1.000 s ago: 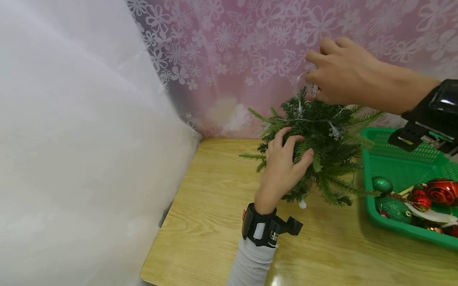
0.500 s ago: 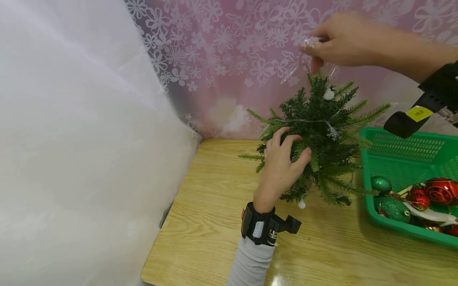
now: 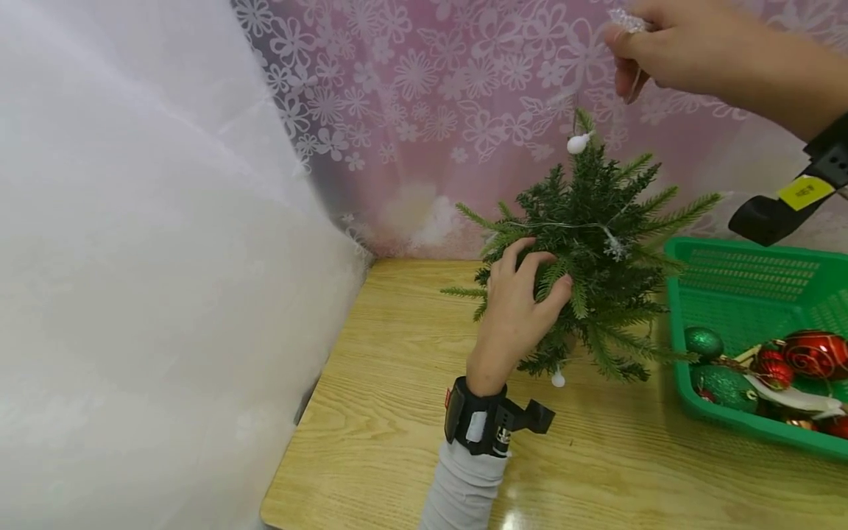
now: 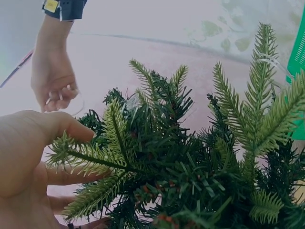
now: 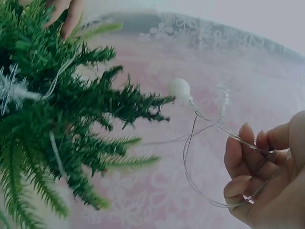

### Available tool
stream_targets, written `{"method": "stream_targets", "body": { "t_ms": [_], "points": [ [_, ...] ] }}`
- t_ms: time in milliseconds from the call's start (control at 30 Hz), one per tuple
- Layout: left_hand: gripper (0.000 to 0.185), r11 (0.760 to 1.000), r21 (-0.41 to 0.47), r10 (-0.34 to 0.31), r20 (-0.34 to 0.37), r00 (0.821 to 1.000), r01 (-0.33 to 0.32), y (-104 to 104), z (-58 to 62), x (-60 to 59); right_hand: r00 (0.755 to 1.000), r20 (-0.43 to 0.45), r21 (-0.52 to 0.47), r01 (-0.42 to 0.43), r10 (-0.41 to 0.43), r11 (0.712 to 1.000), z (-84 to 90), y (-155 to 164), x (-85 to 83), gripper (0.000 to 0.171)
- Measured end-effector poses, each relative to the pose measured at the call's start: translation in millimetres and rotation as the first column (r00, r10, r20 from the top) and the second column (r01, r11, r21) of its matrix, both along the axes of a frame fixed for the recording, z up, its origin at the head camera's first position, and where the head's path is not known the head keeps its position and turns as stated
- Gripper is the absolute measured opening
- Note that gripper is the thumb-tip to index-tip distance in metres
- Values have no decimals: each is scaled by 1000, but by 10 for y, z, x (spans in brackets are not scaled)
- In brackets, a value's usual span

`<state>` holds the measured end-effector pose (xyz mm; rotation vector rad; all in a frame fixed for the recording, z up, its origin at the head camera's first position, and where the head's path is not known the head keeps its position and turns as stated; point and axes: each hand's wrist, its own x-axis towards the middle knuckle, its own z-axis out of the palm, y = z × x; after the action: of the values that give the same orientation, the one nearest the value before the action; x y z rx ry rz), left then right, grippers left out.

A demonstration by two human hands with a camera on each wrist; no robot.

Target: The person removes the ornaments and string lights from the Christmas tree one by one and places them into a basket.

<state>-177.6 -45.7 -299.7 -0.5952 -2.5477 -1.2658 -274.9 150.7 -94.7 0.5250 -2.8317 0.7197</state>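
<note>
Small green artificial tree [image 3: 589,258] stands upright on the wooden table, branches spread, gripped on its near side. A thin clear light wire [image 5: 209,157] loops up off its top, one round white bulb [image 3: 578,143] dangling beside the tip, another white bulb [image 3: 559,379] low at the base.

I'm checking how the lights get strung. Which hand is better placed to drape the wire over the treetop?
Probably the right hand: it already pinches the light wire above the treetop, one bulb hanging by the tip. The left hand holds the tree lower down.
</note>
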Motion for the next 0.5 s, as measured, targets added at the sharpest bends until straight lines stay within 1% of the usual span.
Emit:
{"method": "stream_targets", "body": {
  "t_ms": [133,200,333,433,500],
  "points": [
    [34,1000,6,-5,1,1000,5,-3,-9,-10,999,37,-124,38,-34,992,-7,192,-53,32],
    [33,1000,8,-4,2,1000,4,-8,-16,-20,997,46,-154,69,-63,986,-12,279,-83,32],
    [32,1000,14,-7,7,1000,7,-26,-30,-42,995,26,-203,100,-97,974,-21,472,-146,34],
    [31,1000,17,-14,6,1000,14,-47,-32,-58,993,25,-286,118,-115,951,-25,612,-186,28],
    [31,1000,19,-19,-1,1000,19,-63,-33,-72,990,52,-355,140,-130,924,-24,689,-207,26]
  ]
}}
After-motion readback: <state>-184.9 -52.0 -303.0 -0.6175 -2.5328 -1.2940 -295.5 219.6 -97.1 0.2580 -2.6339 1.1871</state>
